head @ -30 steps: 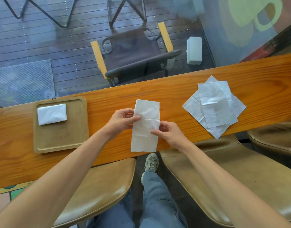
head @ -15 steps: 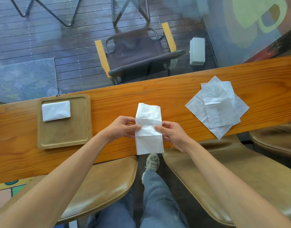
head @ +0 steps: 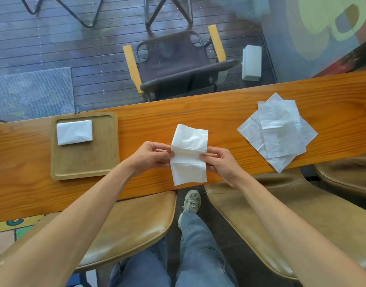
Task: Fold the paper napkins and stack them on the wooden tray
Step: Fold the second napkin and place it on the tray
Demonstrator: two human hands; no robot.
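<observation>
Right of me, a loose pile [head: 278,132] of unfolded napkins lies on the counter [head: 229,108]; to the left sits the tray [head: 85,160], one folded napkin [head: 74,132] in its far corner. Beyond the glass are a wet deck and chair [head: 176,63]. My left hand [head: 151,156] and right hand [head: 221,162] pinch the napkin [head: 189,154] at mid-length, its long axis running away from me, far half seemingly folding over.

Both hands, left hand [head: 151,156] and right hand [head: 220,162], pinch a half-folded white paper napkin [head: 188,155] over the long orange wooden counter [head: 229,112], between a square wooden tray [head: 107,150] and loose napkins [head: 278,131].
</observation>
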